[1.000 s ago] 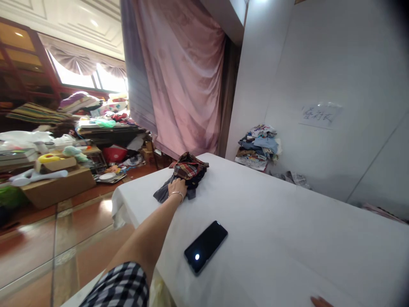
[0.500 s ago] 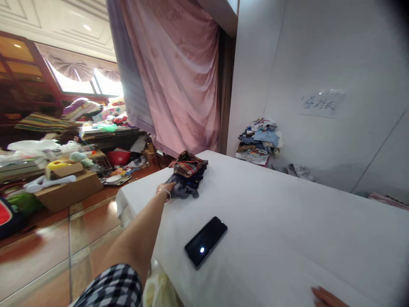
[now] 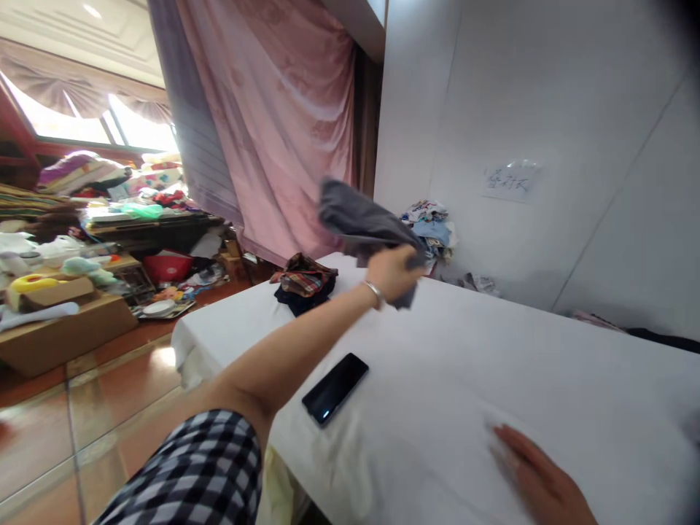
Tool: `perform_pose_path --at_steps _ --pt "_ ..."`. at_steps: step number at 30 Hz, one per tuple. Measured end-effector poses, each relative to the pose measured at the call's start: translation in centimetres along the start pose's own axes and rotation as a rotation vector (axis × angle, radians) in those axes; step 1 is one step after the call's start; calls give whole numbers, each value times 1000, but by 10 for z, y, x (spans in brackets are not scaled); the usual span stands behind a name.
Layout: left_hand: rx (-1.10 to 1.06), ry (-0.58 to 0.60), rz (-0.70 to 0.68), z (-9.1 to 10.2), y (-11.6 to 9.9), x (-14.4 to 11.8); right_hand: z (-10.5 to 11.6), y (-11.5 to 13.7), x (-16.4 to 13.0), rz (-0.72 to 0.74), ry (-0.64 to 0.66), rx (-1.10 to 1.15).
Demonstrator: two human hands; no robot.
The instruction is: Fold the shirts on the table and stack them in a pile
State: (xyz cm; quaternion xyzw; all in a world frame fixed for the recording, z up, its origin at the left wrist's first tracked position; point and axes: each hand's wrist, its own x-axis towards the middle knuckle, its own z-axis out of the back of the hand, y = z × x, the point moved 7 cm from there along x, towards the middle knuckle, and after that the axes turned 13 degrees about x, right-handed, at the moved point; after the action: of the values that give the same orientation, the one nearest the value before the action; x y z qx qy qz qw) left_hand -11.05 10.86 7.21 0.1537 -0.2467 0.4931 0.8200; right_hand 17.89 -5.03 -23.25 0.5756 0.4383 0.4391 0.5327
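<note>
My left hand is closed on a crumpled dark grey garment, lifted above the far part of the white-covered table. The cloth is smeared by motion, so its exact kind does not show. Behind my left forearm, a small pile of dark and plaid clothes lies near the table's far left corner. At the lower right, my right hand is over the table cover, fingers stretched out and somewhat blurred, holding nothing. A black phone lies flat on the table between my hands, nearer the left arm.
A tall stack of clothes stands against the white wall beyond the table. Handwritten paper is fixed to that wall. A pink curtain hangs behind the table. Cardboard boxes and clutter crowd the floor at left.
My left hand has pulled the grey garment off the pile, raising it and carrying it to the right. My right hand has come further into view. The view has turned slightly right.
</note>
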Motion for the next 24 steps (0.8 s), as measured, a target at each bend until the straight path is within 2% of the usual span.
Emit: perform_pose_path --at_steps 2,4,6,7,9,12,14,17,19,21,24 --pt "-33 151 -181 -38 -77 -43 4 12 -1 -4 -61 236" --pt "-84 281 -318 -74 -133 -94 8 22 2 -25 -81 492" --pt "-127 385 -413 -101 -167 -140 13 26 6 -104 -89 656" --pt "-148 421 -430 -112 -176 -157 16 26 8 -145 -89 703" --pt "-212 475 -379 -126 -182 -178 20 27 11 -197 -85 761" --pt "-311 518 -189 -133 -178 -190 21 28 12 -195 -85 805" --pt "-331 523 -116 -132 -179 -196 18 27 11 -191 -92 802" --pt "-345 511 -98 -126 -187 -208 14 26 12 -165 -105 759" --pt "-398 501 -83 -122 -188 -213 20 28 14 -112 -141 691" --pt "-447 435 -29 -116 -181 -212 35 33 15 -41 -205 640" --pt "-392 190 -6 -101 -167 -202 72 49 14 138 -385 628"
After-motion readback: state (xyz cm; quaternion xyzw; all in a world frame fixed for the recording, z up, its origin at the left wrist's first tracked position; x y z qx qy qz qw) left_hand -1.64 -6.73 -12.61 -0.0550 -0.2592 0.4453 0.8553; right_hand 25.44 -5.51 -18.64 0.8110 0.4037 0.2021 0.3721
